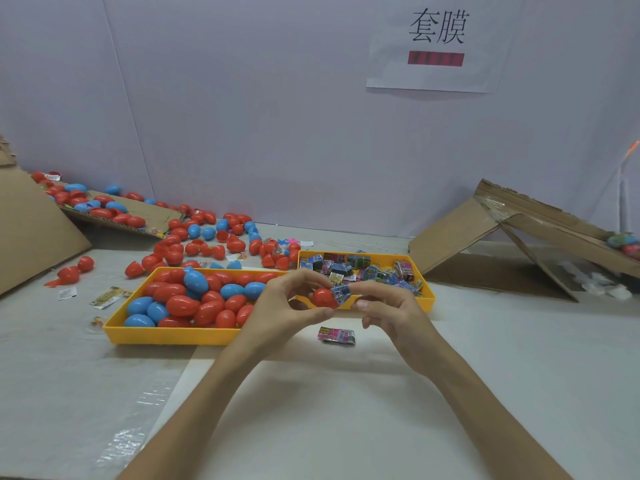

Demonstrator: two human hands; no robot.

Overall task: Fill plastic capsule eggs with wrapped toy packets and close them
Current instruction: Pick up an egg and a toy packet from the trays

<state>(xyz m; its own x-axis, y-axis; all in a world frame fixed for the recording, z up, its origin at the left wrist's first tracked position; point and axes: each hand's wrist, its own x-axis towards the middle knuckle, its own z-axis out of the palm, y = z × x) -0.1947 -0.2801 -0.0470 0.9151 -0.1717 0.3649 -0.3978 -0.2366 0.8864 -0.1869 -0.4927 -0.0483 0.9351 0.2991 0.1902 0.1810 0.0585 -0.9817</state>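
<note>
Just right of the frame's centre, the fingertips (pixel 320 312) of the left hand (pixel 287 299) curl round a red capsule shell (pixel 323 297), thumb below and fingers arched above, so it is gripped about its belly. Against the shell's right side sits a wrapped packet (pixel 341 293), blue with printed marks, pinched by the thumb and forefinger of the right hand (pixel 388 306), whose other fingers are tucked loosely under. The shell's mouth is hidden behind the packet, so I cannot tell how far in it has gone; my guess is that stuffing is under way and closing is not yet done. The shell looks glossy, smooth and thin-walled. It is likely light, stiff and a little slippery, best held round its widest part rather than at the rim, which may flex. The packet looks like crinkly film, light and springy, so pressing on its middle should seat it better than pushing a corner. Just below the hands a spare packet (pixel 336 336), pink and silver, lies flat on the pale table (pixel 346 410). Behind the left hand, left of centre, a yellow tray (pixel 166 336) holds red and blue eggs (pixel 194 299). Behind the right hand a second yellow tray (pixel 346 252) holds more packets (pixel 374 270). Whether the two trays are joined is hidden. Farther out, loose eggs (pixel 207 237) scatter toward the middle left, a cardboard ramp (pixel 450 237) leans at the right, and a paper sign (pixel 436 46) hangs at the upper right.
</note>
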